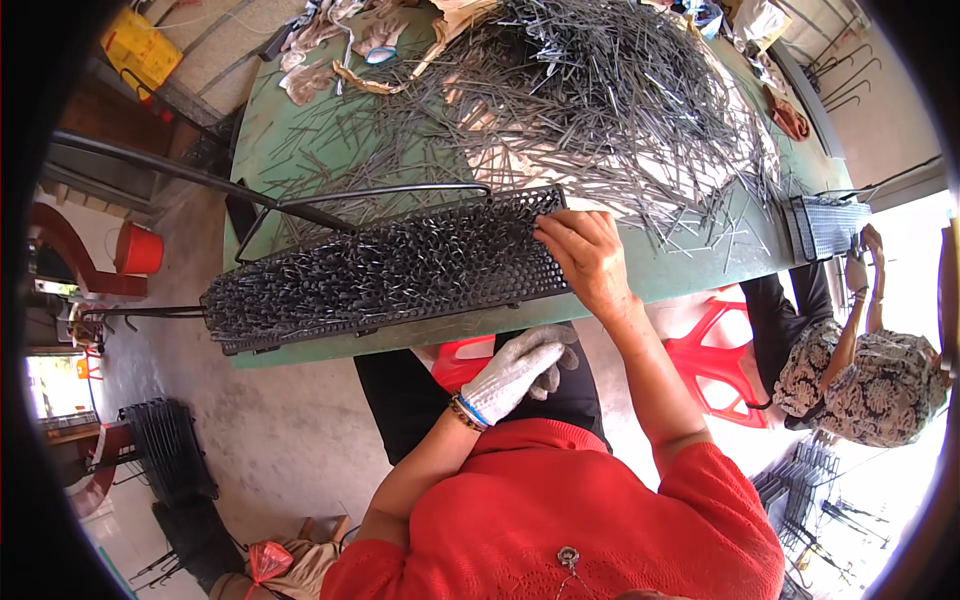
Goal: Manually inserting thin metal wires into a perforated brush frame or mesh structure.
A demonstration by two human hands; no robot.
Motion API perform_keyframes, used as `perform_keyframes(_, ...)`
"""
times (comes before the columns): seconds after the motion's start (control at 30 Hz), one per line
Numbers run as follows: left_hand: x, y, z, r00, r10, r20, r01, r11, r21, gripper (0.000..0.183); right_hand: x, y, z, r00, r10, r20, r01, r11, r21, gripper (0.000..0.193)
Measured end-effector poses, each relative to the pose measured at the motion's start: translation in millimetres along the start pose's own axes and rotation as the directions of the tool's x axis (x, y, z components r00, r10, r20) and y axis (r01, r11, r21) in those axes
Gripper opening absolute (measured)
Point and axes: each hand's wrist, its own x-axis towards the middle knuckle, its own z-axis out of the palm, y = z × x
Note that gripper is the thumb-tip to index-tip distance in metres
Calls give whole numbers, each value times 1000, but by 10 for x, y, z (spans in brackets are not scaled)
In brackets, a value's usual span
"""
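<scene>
A long black perforated metal rack [545,275] lies along the table's near edge. Thin dark rods [370,260] stand upright and packed in most of its holes; bare holes show at its right end and along the near side. My bare right hand [590,255] is at that right end, fingers bent and fingertips together over the holes; anything small between them is hidden. Over my lap, below the rack, my left hand [515,375] wears a white knit glove. Its fingers are curled in, and what they hold, if anything, does not show.
A big heap of loose rods [620,90] covers the far part of the green table [290,170]. A black handle bar [370,190] rises behind the rack. At the right, a co-worker [860,370] handles another perforated rack [830,228]. Red stools [715,360] stand under the table edge.
</scene>
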Motion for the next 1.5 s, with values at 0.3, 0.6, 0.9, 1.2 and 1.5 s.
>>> perform_keyframes(0.3, -76, 111, -48, 999, 34, -14, -34, 999, 35, 29, -156, 184, -95, 892, 366, -264, -344, 930, 129, 11)
perform_keyframes(0.6, -189, 1410, 164, 934, 348, -79, -334, 930, 151, 27, -1006, 855, 194, 700, 690, -183, -661, 724, 197, 20)
perform_keyframes(0.9, 953, 2484, -321, 763, 637, -113, 139, 8, 990, 50, -935, 796, 167, 673, 699, -240, -642, 714, 278, 18)
perform_keyframes(1.2, 2269, 2747, -701, 864, 457, -211, 381, -319, 868, 80, -859, 783, 99, 641, 738, -211, -688, 674, 269, 12)
perform_keyframes(1.5, 3327, 2454, -354, 791, 387, -474, 574, -200, 794, 125, -866, 803, 105, 621, 762, -181, -722, 647, 246, 9)
